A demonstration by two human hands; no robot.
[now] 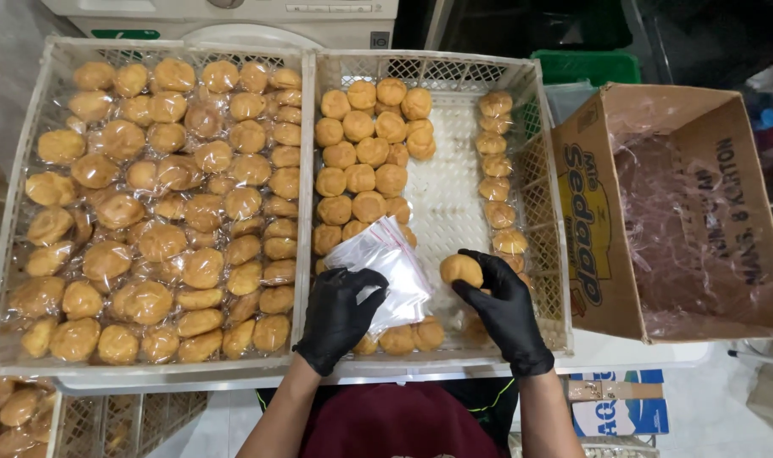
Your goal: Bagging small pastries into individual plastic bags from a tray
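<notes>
My left hand (336, 314), in a black glove, holds a stack of small clear plastic bags (385, 267) over the right white crate (549, 220). My right hand (504, 309), also in a black glove, grips one round golden bun (460, 269) just right of the bags. Unwrapped buns (365, 161) lie in rows in the right crate, with a column of buns (497, 170) along its right side. The left white crate (13, 203) is full of buns wrapped in clear plastic (162, 212).
An open cardboard box (671, 212) lined with clear plastic stands to the right. A white machine (225, 19) sits behind the crates. A green crate (586, 66) is at the back right. Another crate with wrapped buns (9, 416) shows at the lower left.
</notes>
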